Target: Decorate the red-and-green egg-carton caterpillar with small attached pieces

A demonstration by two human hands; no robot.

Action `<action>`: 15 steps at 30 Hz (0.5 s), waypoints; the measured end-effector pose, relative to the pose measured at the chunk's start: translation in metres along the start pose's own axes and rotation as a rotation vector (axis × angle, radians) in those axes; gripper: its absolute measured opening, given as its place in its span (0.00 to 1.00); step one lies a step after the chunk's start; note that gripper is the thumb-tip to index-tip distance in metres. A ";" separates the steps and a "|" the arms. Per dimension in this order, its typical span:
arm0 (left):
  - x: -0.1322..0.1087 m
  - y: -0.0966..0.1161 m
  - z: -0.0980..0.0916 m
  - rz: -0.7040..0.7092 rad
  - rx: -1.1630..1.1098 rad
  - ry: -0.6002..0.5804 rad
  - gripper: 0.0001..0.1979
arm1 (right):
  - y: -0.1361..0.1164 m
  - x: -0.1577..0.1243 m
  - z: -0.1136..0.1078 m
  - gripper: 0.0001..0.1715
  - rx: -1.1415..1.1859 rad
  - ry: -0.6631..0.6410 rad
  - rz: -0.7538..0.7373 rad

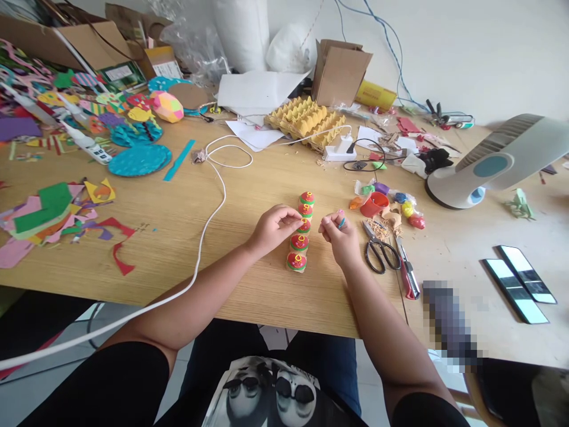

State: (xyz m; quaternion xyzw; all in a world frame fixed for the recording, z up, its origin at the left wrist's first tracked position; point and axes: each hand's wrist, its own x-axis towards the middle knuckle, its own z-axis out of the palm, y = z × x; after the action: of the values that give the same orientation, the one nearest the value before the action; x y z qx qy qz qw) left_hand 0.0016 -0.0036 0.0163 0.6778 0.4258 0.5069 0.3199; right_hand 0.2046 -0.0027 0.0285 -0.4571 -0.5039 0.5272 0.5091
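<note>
Five red-topped pieces (297,261) are standing in line, left hand (273,230) seemingly steadying the middle one (305,229), grip unclear, right hand (340,236) clutching a blue item (341,223), steadiness apparently needed next.

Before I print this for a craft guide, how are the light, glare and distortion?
Throughout the head view: bright, soft light; red-topped pieces fairly clear; pale glare on the nearer phone; the fan seemingly stretched toward the right edge; a pixelated patch hiding detail at lower right.

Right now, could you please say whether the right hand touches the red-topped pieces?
Apart: the head view shows bare table between the right hand and the red-topped pieces.
</note>
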 end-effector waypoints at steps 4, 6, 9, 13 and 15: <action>-0.002 0.010 -0.002 0.195 0.091 -0.073 0.11 | -0.006 -0.011 0.011 0.24 -0.141 -0.025 -0.101; -0.003 0.013 -0.001 0.249 0.104 -0.077 0.11 | -0.009 -0.017 0.016 0.25 -0.131 -0.069 -0.086; -0.005 0.015 0.000 0.279 0.110 -0.063 0.10 | -0.010 -0.022 0.021 0.25 -0.075 -0.113 -0.033; -0.005 0.015 0.000 0.307 0.138 -0.013 0.08 | -0.010 -0.021 0.021 0.26 -0.035 -0.160 -0.007; -0.005 0.014 -0.001 0.326 0.150 -0.002 0.06 | -0.009 -0.020 0.020 0.26 0.012 -0.205 0.038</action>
State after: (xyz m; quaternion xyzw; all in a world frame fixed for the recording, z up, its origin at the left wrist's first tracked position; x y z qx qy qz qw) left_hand 0.0035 -0.0138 0.0269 0.7603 0.3464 0.5182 0.1827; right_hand 0.1870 -0.0239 0.0384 -0.4074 -0.5412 0.5839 0.4474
